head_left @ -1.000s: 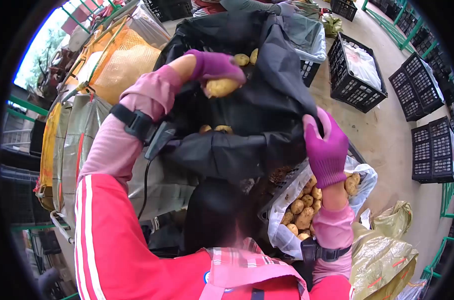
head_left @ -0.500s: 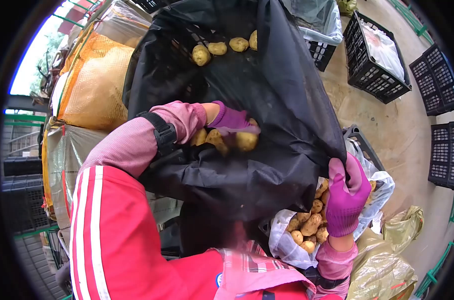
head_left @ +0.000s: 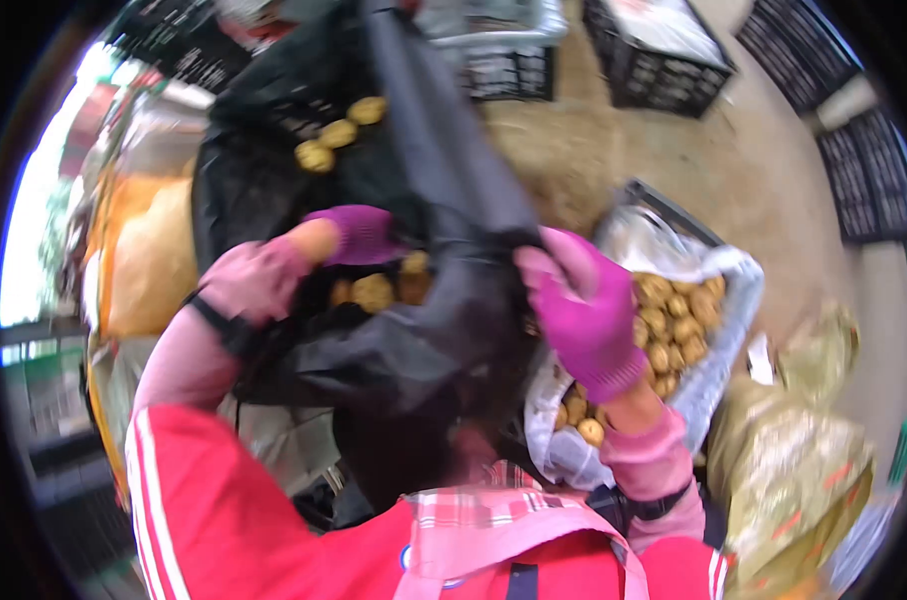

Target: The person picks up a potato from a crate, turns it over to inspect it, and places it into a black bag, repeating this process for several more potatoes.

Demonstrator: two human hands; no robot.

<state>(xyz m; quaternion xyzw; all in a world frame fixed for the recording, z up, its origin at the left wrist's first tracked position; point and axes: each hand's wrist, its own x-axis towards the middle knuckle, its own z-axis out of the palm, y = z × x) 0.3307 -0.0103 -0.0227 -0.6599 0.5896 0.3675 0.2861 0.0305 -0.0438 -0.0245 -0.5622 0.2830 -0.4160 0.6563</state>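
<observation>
A black cloth [head_left: 404,340] lines a container in front of me, with several potatoes [head_left: 372,293] near its front and a few more [head_left: 339,133] farther back. My left hand [head_left: 359,234], in a purple glove, is inside the liner just above the front potatoes; its fingers are blurred and partly hidden. My right hand [head_left: 584,300], also gloved, is closed on the liner's right edge. Beside and below it stands a crate lined with white plastic [head_left: 739,300], filled with potatoes [head_left: 674,325].
Black crates stand at the back [head_left: 659,60] and far right [head_left: 869,175], some with plastic liners. An orange mesh sack [head_left: 154,255] is at the left. Crumpled yellowish sacks [head_left: 784,480] lie at the lower right. Brown floor [head_left: 564,150] shows behind the lined crate.
The view has shifted to the right. My right hand has pulled the liner's edge leftward, uncovering more of the potato crate. My left hand has come off the potato it was touching.
</observation>
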